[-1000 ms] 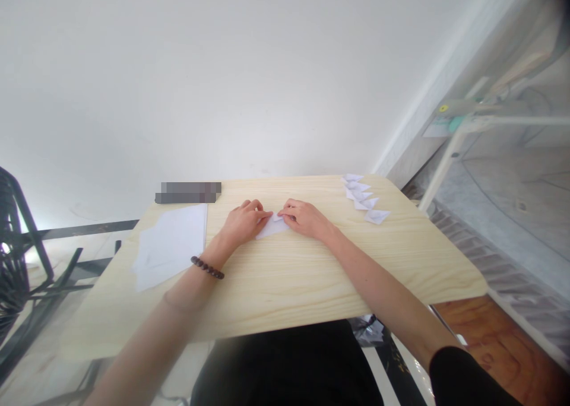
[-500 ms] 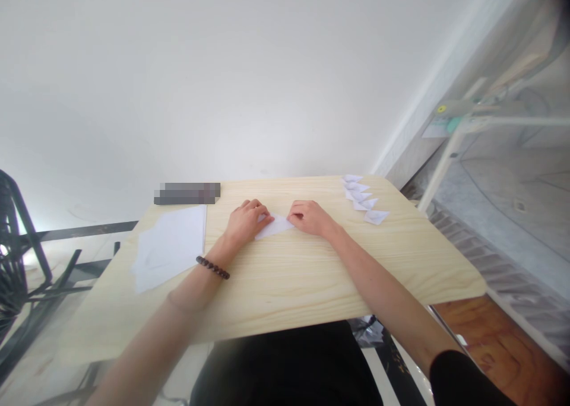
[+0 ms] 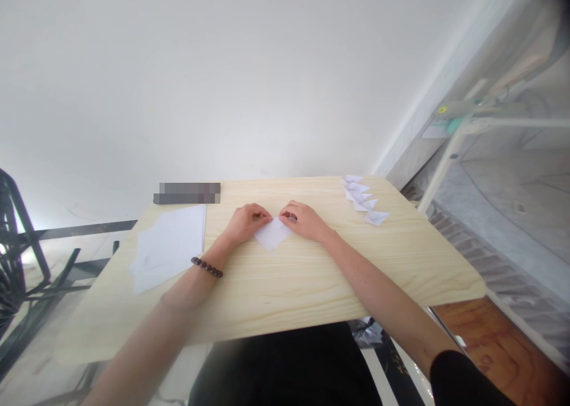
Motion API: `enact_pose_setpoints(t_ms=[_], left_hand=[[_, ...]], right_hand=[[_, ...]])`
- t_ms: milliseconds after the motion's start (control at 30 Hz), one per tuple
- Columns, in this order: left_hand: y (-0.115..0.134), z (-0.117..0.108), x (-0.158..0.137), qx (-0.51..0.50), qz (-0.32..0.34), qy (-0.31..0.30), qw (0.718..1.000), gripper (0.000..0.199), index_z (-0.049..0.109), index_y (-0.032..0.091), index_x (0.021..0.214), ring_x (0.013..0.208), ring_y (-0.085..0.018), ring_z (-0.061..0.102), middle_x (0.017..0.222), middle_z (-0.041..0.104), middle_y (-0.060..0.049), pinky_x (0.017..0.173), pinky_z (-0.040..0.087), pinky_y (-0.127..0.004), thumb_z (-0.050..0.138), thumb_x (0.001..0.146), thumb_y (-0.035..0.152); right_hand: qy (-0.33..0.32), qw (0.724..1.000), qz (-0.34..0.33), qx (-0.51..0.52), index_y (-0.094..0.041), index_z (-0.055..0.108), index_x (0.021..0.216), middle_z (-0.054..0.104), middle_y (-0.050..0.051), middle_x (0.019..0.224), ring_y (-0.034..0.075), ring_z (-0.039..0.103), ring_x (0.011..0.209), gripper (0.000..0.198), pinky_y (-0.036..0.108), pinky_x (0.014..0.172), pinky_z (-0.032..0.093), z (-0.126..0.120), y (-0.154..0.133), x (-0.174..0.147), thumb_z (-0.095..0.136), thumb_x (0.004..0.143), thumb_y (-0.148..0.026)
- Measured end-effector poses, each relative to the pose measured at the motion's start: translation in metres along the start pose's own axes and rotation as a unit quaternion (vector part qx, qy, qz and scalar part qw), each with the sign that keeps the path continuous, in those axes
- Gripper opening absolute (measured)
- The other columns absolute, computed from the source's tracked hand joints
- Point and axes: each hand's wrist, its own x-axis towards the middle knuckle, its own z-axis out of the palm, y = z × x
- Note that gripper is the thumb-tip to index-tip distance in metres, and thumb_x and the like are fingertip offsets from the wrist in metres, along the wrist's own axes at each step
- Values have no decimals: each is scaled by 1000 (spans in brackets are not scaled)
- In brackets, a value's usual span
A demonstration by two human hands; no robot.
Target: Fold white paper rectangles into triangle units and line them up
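A small folded sheet of white paper (image 3: 271, 238) lies on the table between my hands, one corner pointing towards me. My left hand (image 3: 246, 222), with a dark bead bracelet at the wrist, pinches its upper left edge between thumb and fingers. On the opposite side my right hand (image 3: 303, 219) pinches the upper right edge, fingers curled. The two sets of fingertips are close together, and they hide the paper's far part. Several folded white paper shapes (image 3: 376, 218) stand in a slanting row at the table's back right.
A pile of white paper sheets (image 3: 171, 240) lies on the left of the wooden table (image 3: 285, 299). Behind it is a pixelated dark object (image 3: 187, 193). A white wall rises beyond the back edge. At far left stands a dark chair (image 3: 22, 234), at right a white metal frame (image 3: 449, 156).
The paper has turned, so a corner now points towards me and more of its face shows. My hands have come closer together, the right one moving left.
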Motion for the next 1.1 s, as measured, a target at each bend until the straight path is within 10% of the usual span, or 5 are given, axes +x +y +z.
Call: enact_pose_setpoints(t_ms=[1100], left_hand=[[17, -9, -7, -129, -8, -86, 988, 28, 59, 14, 80, 62, -12, 50, 72, 59, -3, 53, 38, -21, 44, 77, 37]], right_hand=[[-35, 992, -19, 116, -15, 55, 68, 52, 0, 69, 7, 44, 59, 13, 19, 56, 34, -1, -8, -2, 46, 76, -20]])
